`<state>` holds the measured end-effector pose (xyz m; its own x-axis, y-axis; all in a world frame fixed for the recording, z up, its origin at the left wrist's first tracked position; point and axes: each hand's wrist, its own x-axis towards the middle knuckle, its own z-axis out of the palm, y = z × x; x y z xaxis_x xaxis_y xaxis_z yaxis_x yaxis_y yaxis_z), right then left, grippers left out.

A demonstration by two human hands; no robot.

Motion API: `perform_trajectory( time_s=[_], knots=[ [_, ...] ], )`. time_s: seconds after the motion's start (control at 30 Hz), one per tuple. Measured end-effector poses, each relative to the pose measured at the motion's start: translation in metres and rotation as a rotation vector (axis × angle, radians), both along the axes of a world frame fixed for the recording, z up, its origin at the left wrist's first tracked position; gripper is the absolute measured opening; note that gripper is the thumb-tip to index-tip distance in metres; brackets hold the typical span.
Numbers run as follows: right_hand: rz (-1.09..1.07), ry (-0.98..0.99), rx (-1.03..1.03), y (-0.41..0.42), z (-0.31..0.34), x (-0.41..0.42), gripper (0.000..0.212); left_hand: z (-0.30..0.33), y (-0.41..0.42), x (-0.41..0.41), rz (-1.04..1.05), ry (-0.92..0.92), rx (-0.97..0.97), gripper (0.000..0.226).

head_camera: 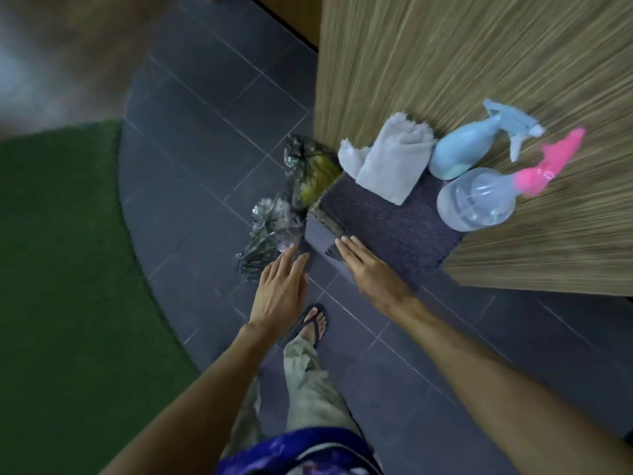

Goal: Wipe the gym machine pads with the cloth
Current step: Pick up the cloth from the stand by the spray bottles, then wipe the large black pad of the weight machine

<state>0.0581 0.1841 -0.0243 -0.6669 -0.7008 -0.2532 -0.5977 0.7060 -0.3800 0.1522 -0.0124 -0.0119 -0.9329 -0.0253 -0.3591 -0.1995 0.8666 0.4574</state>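
Note:
A folded grey cloth (pixel 390 159) lies on a dark carpeted ledge (pixel 387 221) set into a wood-grain wall. To its right stand a light blue spray bottle (pixel 469 149) and a clear spray bottle with a pink trigger (pixel 479 200). My left hand (pixel 281 286) hangs over the floor just left of the ledge corner, fingers stretched and empty. Above the ledge's near edge, my right hand (pixel 366 265) is flat and empty, well short of the cloth. No gym machine pad is in view.
Two crumpled plastic bags (pixel 301 186) lie on the dark tiled floor (pixel 205 132) beside the ledge. Green artificial turf (pixel 58 252) covers the left. The wood-grain wall (pixel 479 63) rises behind the ledge. My sandalled foot (pixel 311 325) is below the hands.

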Motion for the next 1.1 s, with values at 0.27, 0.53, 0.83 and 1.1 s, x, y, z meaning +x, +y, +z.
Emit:
perform_trajectory(
  time_s=[0.27,0.53,0.83,1.1],
  knots=[
    [-0.277,-0.638,-0.169,-0.155,0.042,0.143,0.041,0.038,-0.085,0.173,0.523,-0.225,0.062,0.046],
    [0.202,-0.613,-0.052,-0.305,0.069,0.327,0.035,0.062,-0.165,0.413,1.069,-0.183,0.08,0.042],
    [0.761,-0.628,0.067,-0.471,0.088,0.544,0.035,0.074,-0.227,0.623,1.615,-0.136,0.108,0.043],
    [1.144,-0.616,0.203,-0.63,0.073,0.714,0.032,0.06,-0.34,0.76,1.931,-0.119,0.154,0.043]
  ],
)
